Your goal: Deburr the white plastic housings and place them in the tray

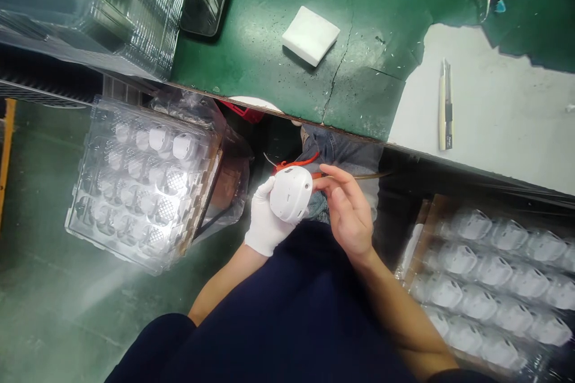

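Observation:
My left hand (265, 224), in a white glove, is closed around a round white plastic housing (291, 193) held in front of my lap. My bare right hand (348, 209) pinches a thin stick-like tool (359, 176) with its tip against the housing's right edge. Red wires (299, 163) show just above the housing. Both hands are below the edge of the green workbench (269, 42).
A clear blister tray (139, 185) with several white parts stands at my left. Another tray (494, 281) full of white housings lies at my right. On the bench are a white pad (311, 35), a utility knife (445, 105) and stacked clear trays (103, 0).

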The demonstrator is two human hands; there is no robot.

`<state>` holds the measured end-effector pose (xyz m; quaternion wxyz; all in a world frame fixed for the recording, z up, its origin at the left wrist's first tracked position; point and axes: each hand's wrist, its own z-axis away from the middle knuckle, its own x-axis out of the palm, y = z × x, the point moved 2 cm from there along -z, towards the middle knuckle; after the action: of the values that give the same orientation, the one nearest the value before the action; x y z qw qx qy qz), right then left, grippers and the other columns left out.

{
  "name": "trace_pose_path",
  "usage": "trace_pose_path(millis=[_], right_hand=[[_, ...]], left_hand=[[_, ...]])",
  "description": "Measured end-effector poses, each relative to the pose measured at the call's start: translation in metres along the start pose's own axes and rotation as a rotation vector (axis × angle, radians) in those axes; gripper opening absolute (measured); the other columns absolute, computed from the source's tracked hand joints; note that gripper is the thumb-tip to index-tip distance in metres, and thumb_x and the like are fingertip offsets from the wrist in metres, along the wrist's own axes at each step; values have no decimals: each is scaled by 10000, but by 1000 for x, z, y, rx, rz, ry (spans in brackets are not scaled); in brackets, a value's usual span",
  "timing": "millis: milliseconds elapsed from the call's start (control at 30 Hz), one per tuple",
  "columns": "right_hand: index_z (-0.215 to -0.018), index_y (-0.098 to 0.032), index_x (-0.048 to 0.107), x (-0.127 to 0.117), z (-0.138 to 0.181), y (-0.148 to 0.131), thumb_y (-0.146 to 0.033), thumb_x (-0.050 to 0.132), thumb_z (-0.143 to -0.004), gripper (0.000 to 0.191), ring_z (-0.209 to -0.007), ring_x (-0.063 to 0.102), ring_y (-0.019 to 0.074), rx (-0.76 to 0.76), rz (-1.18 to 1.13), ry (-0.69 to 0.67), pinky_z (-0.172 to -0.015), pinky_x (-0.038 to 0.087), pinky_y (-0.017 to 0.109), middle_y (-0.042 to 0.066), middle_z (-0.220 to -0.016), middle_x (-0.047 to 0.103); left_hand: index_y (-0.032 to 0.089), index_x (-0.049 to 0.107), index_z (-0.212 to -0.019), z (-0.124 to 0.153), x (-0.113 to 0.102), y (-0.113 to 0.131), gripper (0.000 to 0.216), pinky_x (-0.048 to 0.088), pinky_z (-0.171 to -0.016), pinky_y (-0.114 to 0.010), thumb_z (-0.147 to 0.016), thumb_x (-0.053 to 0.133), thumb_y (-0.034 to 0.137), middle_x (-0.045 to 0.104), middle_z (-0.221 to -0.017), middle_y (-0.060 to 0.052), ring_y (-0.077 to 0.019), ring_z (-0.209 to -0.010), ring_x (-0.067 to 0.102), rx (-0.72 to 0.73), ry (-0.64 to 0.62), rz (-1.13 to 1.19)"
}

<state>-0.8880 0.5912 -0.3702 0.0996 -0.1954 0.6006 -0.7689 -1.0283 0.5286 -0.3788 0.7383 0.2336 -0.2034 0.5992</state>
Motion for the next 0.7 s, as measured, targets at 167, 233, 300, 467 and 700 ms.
trace_pose_path(millis=[167, 233, 300, 467, 700], right_hand=[[-1371, -294, 671, -1, -1, -8, -567, 651, -1034, 435, -1067, 760, 276, -2, -10, -3, -961, 629, 447, 70, -1053, 803], [-1369, -292, 668, -2, -3, -12, -519, 715, -1008, 430, -1008, 759, 251, -14, -4, -22, -952, 631, 427, 60, -1049, 804], [-1378, -293, 660, -2, -4, -13, -466, 760, -984, 442, -997, 751, 239, -21, 9, -43, -967, 628, 427, 54, -1066, 801], [-1372, -275, 655, -1, -6, -9, -407, 821, -932, 489, -1026, 735, 240, -37, 32, -43, -1005, 617, 440, 61, -1082, 789], [-1387, -279, 659, -4, -8, -3, -361, 858, -914, 519, -1063, 726, 223, -26, -7, -46, -1025, 604, 408, 57, -1124, 792]], left_hand=[[210, 790, -1219, 1, -2, 5, 485, 624, -1016, -480, -816, 819, 479, 827, -1265, -127, -373, -1264, 746, 36, -58, -97], [210, 782, -1245, 3, 0, 9, 557, 578, -1115, -524, -761, 844, 478, 814, -1305, -138, -400, -1336, 711, 86, -111, -142], [225, 781, -1249, 5, 0, 12, 583, 568, -1128, -548, -720, 852, 460, 803, -1333, -137, -413, -1333, 709, 124, -142, -184], [242, 790, -1197, 4, -7, 17, 556, 549, -1131, -585, -685, 824, 455, 809, -1289, -137, -434, -1300, 712, 251, -171, -331], [210, 834, -1005, 1, -12, 22, 474, 573, -1080, -523, -635, 937, 488, 832, -1150, -130, -389, -1134, 760, 428, -247, -504]])
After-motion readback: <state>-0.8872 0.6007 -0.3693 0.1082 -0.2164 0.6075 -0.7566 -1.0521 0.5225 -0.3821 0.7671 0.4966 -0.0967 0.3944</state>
